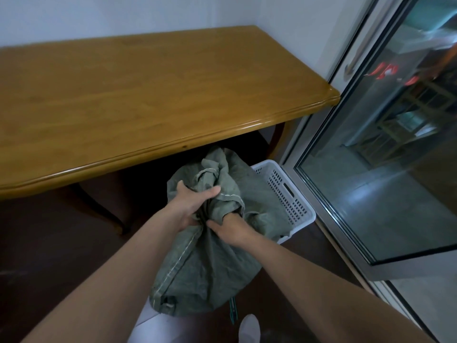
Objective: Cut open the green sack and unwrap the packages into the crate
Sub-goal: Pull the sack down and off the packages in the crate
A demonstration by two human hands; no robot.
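A green woven sack [207, 268] stands on the dark floor below the table's front edge, bulging, with its neck bunched and tied near the top. My left hand [190, 206] grips the gathered neck from the left, thumb over the fabric. My right hand [230, 229] holds the bunched cloth just below and to the right, with its fingertips hidden in the folds. A white perforated plastic crate [289, 194] sits behind and to the right of the sack, partly covered by it. No packages show.
A long wooden table [148, 95] fills the upper left, with dark chair legs under it. A glass door with a metal frame [346, 231] runs down the right side, close to the crate. My white shoe [249, 328] is at the bottom.
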